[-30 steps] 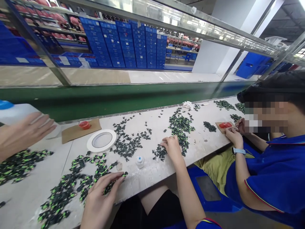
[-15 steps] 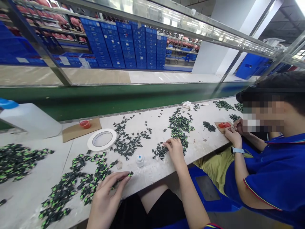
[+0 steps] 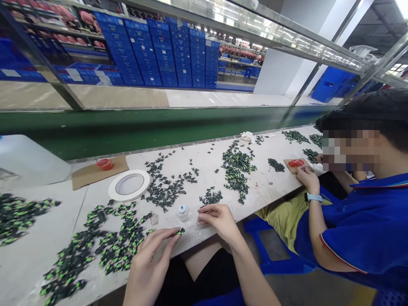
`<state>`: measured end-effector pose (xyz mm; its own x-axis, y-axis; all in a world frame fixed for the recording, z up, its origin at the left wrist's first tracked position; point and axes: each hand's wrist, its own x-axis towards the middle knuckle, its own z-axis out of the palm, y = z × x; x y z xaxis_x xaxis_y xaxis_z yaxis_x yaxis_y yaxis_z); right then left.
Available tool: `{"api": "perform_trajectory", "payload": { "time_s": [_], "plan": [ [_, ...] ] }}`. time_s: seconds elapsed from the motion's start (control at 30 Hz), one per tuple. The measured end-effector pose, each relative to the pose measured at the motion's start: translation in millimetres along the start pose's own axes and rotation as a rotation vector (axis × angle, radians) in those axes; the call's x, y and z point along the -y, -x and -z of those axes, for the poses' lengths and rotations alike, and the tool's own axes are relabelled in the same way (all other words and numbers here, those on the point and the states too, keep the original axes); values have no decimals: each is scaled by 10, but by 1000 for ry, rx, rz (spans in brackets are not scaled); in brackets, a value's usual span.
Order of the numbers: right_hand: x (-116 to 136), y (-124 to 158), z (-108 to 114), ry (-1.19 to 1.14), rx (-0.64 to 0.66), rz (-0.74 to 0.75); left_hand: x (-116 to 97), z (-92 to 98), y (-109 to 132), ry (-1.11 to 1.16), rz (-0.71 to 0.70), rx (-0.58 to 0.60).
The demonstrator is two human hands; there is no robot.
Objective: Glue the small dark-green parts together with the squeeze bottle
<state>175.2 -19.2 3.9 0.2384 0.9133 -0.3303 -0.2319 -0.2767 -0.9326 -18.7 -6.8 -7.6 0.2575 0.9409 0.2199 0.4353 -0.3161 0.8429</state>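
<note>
**Near the bench edge, a small part is being held where it could be dropped**

At the front edge of the white bench (image 3: 223, 180), a tiny green-and-black part (image 3: 181, 231) is being pinched between the thumb and fingertips of the left hand (image 3: 153, 259), right over the lip of the bench. The right hand (image 3: 218, 219) is being held just beside it, fingers curled closed around something too small to make out; whether anything is gripped cannot be told. A small white bottle (image 3: 182, 211) is standing between the two hands and slightly behind them, close to both.

Several risks are being judged from this layout. The pinched part is being carried so near the edge that a slack grip would probably send it to the floor or into the lap. The bottle is likely to be knocked over by either wrist. The loose pile of green-and-black parts (image 3: 105, 246) is lying under the left forearm's path and could be swept off. A tape roll (image 3: 128, 185) and the neighbouring worker's hand (image 3: 307, 178) are well apart.
</note>
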Motion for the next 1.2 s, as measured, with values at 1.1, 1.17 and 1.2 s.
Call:
{"api": "perform_trajectory", "payload": {
  "time_s": [1.1, 1.17, 1.2],
  "plan": [
    [149, 155, -343, 82, 31, 291, -349, 9, -272, -186, -395, -238],
    [144, 152, -358, 81, 39, 274, -338, 11, -259, -176, -386, -226],
    [139, 148, -363, 82, 40, 269, -332, 11, -253, -171, -383, -221]
  ]
}}
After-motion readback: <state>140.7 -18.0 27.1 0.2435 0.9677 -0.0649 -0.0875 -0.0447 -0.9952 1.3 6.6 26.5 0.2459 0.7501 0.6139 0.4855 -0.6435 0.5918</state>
